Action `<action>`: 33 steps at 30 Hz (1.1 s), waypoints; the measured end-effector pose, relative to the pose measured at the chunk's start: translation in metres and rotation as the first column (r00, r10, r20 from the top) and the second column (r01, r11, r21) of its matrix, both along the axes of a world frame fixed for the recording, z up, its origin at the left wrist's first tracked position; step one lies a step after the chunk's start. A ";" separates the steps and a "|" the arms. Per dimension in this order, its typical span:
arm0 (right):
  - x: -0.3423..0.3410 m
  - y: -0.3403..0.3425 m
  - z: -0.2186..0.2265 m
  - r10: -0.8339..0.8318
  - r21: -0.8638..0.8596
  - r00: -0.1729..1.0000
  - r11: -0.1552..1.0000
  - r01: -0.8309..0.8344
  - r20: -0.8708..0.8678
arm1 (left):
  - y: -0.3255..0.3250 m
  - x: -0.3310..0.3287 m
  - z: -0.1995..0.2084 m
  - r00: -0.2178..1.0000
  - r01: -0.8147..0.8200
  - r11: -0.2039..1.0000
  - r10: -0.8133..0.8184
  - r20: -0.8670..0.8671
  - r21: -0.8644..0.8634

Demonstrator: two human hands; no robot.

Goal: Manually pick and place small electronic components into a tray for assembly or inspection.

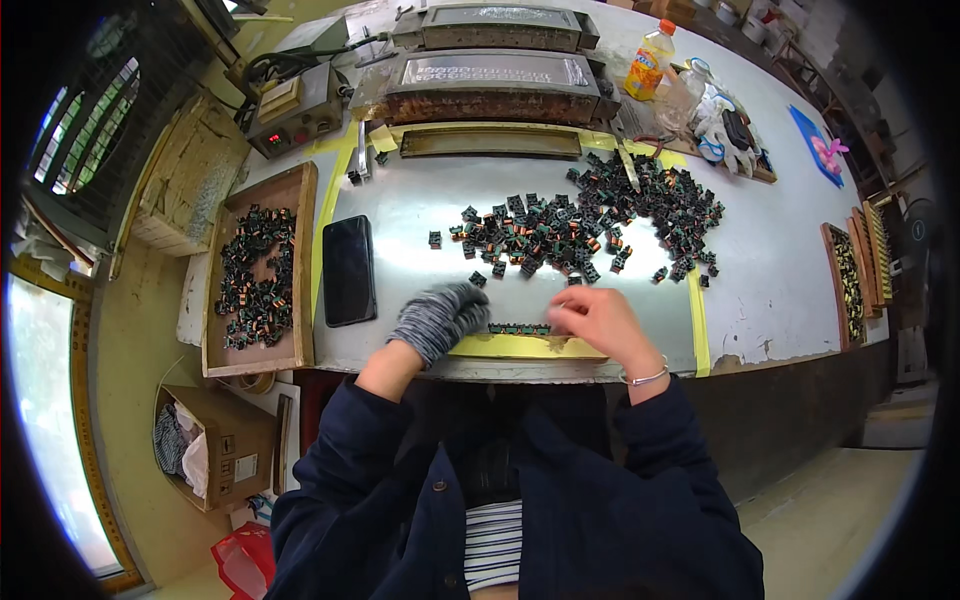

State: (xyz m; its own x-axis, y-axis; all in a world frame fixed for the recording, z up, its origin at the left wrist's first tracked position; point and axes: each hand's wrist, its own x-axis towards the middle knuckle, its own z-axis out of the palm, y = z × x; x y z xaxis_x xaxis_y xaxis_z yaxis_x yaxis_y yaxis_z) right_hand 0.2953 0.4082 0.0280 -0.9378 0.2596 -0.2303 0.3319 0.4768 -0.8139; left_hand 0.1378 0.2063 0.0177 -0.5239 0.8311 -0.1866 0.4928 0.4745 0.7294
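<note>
My left hand, in a grey knitted glove, curls at the left end of a short row of small black coil components, near the table's front edge. At the row's other end is my bare right hand, its thumb and fingers drawn together. Whatever either set of fingertips holds is hidden or too small to name. Beyond the hands, a large loose pile of the same coil components, black with copper and green parts, spreads over the metal sheet.
Left of the hands lie a black phone and a wooden tray of coil components. Behind the pile stand a long metal trough and a heavy metal machine. An orange drink bottle stands back right.
</note>
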 end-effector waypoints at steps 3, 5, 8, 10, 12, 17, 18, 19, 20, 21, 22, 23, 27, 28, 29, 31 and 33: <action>-0.001 0.000 -0.005 -0.251 0.161 0.954 0.947 0.277 -0.163 | 0.004 -0.006 0.009 0.942 -0.097 0.995 0.102 -0.321 0.032; -0.002 -0.001 -0.010 -0.155 0.572 0.946 0.764 0.298 -0.286 | 0.007 -0.008 0.001 0.892 -0.058 0.990 0.109 -0.439 0.128; -0.002 -0.003 -0.014 -0.143 0.595 0.948 0.749 0.291 -0.283 | 0.011 -0.007 0.000 0.926 -0.017 1.000 0.015 -0.378 0.000; -0.001 0.000 -0.007 -0.126 0.562 0.966 0.793 0.235 -0.227 | 0.011 -0.007 0.001 0.934 -0.033 0.999 0.026 -0.355 -0.014; 0.001 0.003 -0.005 -0.104 0.521 0.980 0.834 0.179 -0.170 | 0.006 -0.007 0.001 0.949 -0.039 0.999 0.028 -0.314 -0.029; 0.012 0.017 -0.002 0.096 0.130 0.995 0.987 -0.097 0.013 | -0.011 -0.014 0.007 0.993 0.038 0.997 -0.046 -0.107 -0.070; 0.012 0.016 -0.002 0.098 0.128 0.995 0.987 -0.099 0.012 | -0.014 -0.013 0.008 0.994 0.084 0.992 -0.090 -0.067 -0.094; 0.012 0.015 -0.002 0.092 0.101 0.996 0.990 -0.094 0.019 | -0.015 -0.012 0.009 0.990 0.133 0.985 -0.137 -0.025 -0.113; 0.012 0.013 -0.001 0.088 0.074 0.996 0.993 -0.089 0.027 | -0.013 -0.008 0.013 0.990 0.115 0.982 -0.125 -0.061 -0.148; 0.011 0.012 -0.001 0.087 0.075 0.996 0.993 -0.089 0.028 | -0.014 -0.007 0.013 0.990 0.116 0.982 -0.126 -0.060 -0.148; 0.011 0.012 -0.002 0.043 0.014 0.998 0.999 -0.044 0.055 | -0.014 -0.005 0.012 0.990 0.103 0.987 -0.114 -0.080 -0.122; 0.011 0.012 -0.002 0.001 -0.046 0.996 0.999 0.002 0.084 | -0.014 -0.004 0.011 0.990 0.091 0.991 -0.101 -0.101 -0.096; 0.014 0.015 -0.007 0.005 -0.089 0.998 0.996 0.001 0.061 | -0.018 -0.009 0.007 0.992 0.121 0.990 -0.124 -0.027 -0.074; 0.014 0.017 -0.009 0.015 -0.088 0.998 0.996 -0.010 0.063 | -0.018 -0.010 0.008 0.992 0.127 0.988 -0.128 -0.013 -0.083; 0.013 0.018 -0.010 0.026 -0.086 0.998 0.996 -0.020 0.065 | -0.017 -0.010 0.009 0.991 0.132 0.987 -0.133 0.001 -0.091; 0.010 0.010 -0.010 0.002 -0.106 0.999 0.994 0.002 0.041 | -0.013 -0.005 0.009 0.990 0.138 0.988 -0.141 -0.032 -0.075; 0.006 0.003 -0.005 -0.022 -0.125 1.000 0.992 0.024 0.017 | -0.012 -0.002 0.009 0.987 0.143 0.988 -0.147 -0.065 -0.058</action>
State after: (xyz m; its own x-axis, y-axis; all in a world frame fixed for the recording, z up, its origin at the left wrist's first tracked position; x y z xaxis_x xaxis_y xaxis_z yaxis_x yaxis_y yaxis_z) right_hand 0.3013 0.4116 0.0228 -0.9281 0.2490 -0.2768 0.3544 0.3634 -0.8616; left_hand 0.1360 0.1944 0.0272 -0.4116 0.8892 -0.1999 0.6072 0.4311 0.6674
